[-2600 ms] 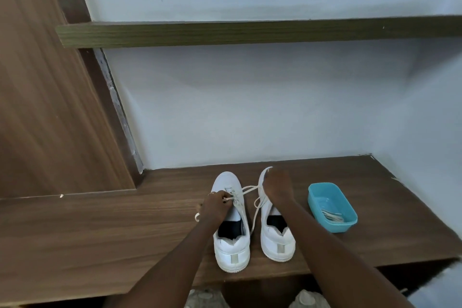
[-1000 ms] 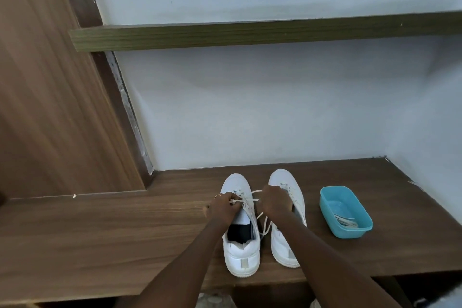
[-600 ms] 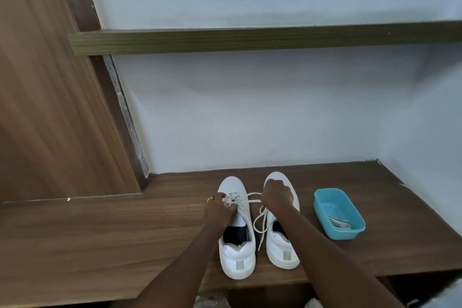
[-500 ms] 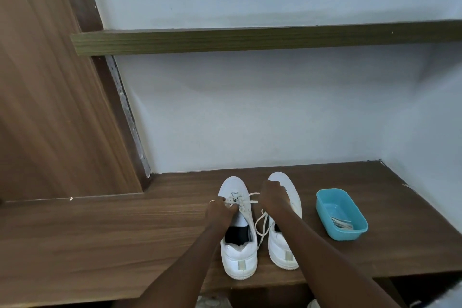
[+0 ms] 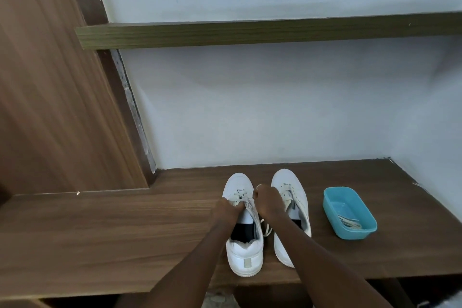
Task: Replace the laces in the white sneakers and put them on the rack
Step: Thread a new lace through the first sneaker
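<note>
low in the frame's centre, the white sneakers [image 5: 246,255] stand side by side on the bench [image 5: 100,232]. left hand [image 5: 225,210] and right hand [image 5: 268,201] both pinch the lace [image 5: 237,198] over the left-of-frame shoe. judging it soft, limp, light: best gripped near its stiff tip.

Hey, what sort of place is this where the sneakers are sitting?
Likely a built-in closet or shoe nook in a home: white sneakers stand on a wooden shelf, a second wooden shelf runs above, and plain white walls close the back and right side.
</note>
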Tool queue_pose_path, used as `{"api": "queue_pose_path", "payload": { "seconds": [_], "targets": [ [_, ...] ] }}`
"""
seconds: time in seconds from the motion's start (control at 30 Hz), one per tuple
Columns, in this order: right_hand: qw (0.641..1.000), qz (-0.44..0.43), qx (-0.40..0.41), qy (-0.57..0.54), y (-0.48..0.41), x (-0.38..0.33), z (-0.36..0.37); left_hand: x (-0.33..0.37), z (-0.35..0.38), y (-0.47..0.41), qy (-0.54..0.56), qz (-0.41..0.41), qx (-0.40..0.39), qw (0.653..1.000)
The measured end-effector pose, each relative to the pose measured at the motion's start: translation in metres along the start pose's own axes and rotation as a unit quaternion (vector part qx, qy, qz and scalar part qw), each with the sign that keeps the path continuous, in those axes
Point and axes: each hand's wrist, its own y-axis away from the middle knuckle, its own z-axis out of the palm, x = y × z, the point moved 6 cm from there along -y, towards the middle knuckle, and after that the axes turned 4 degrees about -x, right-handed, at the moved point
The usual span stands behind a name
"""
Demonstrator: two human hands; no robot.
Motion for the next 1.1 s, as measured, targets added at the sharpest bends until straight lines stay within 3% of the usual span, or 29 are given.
{"api": "queue_pose_path", "payload": {
  "seconds": [0.33, 0.77, 1.1],
  "targets": [
    [0.989, 0.105, 0.063, 0.081, 0.002, 0.025, -0.03, 0.01, 0.002, 0.007, -0.02, 0.063, -0.018, 0.998],
    [1.0, -0.014, -0.014, 0.018, 0.001, -0.002, 0.009, 0.018, 0.005, 0.005, -0.098, 0.14, -0.043, 0.984],
    [0.998, 0.027, 0.038, 0.028, -0.004, 0.008, 0.013, 0.021, 0.008, -0.001, -0.138, 0.169, -0.042, 0.975]
  ]
}}
